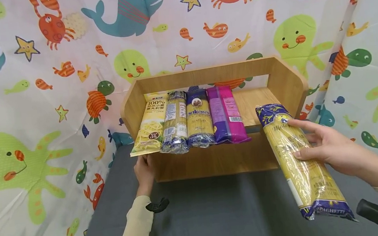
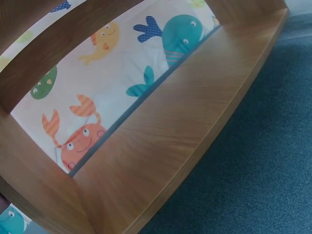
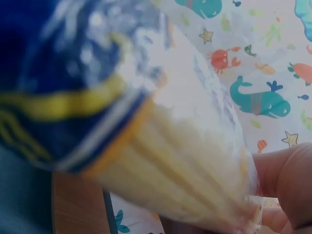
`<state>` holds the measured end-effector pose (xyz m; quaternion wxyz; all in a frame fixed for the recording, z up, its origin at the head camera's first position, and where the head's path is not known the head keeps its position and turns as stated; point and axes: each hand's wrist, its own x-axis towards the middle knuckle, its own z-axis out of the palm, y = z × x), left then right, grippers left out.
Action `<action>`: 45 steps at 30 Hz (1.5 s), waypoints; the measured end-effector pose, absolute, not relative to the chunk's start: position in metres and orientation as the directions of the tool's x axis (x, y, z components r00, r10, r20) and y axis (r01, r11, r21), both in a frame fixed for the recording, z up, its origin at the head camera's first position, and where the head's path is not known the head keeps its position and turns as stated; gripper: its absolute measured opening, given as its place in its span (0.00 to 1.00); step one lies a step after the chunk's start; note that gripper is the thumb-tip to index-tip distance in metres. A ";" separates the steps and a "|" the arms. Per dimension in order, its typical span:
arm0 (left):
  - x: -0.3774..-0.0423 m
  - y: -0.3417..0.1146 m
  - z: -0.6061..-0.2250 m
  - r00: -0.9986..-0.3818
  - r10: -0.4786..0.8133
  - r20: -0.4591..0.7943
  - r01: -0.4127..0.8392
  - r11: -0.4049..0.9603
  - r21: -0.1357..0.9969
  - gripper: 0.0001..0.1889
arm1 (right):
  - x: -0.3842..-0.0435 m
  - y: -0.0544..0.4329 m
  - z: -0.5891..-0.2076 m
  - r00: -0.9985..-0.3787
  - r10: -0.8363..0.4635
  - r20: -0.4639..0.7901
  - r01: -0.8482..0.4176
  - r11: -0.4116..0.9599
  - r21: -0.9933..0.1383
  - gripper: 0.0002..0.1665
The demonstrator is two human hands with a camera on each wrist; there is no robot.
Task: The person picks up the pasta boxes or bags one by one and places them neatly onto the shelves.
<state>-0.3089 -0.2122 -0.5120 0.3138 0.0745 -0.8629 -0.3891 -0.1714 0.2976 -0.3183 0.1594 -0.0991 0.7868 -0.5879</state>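
Observation:
My right hand (image 1: pixel 333 150) grips a yellow and blue bag of spaghetti (image 1: pixel 302 160) by its right side, tilted in front of the shelf's right end. The bag's blue end (image 3: pixel 92 63) fills much of the right wrist view. My left hand (image 1: pixel 145 174) holds the lower left side of the wooden shelf (image 1: pixel 213 164), its fingertips hidden. On the upper tier, side by side, lie a pale yellow pasta packet (image 1: pixel 150 125), a clear noodle packet (image 1: pixel 174 121), a navy-topped pasta packet (image 1: pixel 199 119) and a pink and purple packet (image 1: pixel 227 114).
Bare wood of the upper tier (image 1: pixel 253 101) shows right of the pink packet. The lower board (image 2: pixel 170 131) stands above a dark grey cloth surface (image 1: pixel 214 213). A curtain printed with sea animals (image 1: pixel 174 29) hangs behind and at both sides.

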 end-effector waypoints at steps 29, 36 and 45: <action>-0.303 -0.216 -0.513 -0.774 -0.375 0.510 0.135 0.689 0.712 0.15 | -0.266 0.233 -0.294 -0.970 -0.141 -0.197 0.098 0.515 -0.851 0.56; -0.306 -0.214 -0.514 -0.772 -0.380 0.510 0.123 0.697 0.706 0.15 | -0.286 0.237 -0.290 -0.967 -0.120 -0.224 0.124 0.546 -0.828 0.54; -0.308 -0.212 -0.514 -0.769 -0.366 0.524 0.152 0.692 0.706 0.15 | -0.295 0.248 -0.290 -0.963 -0.103 -0.249 0.189 0.399 -0.897 0.51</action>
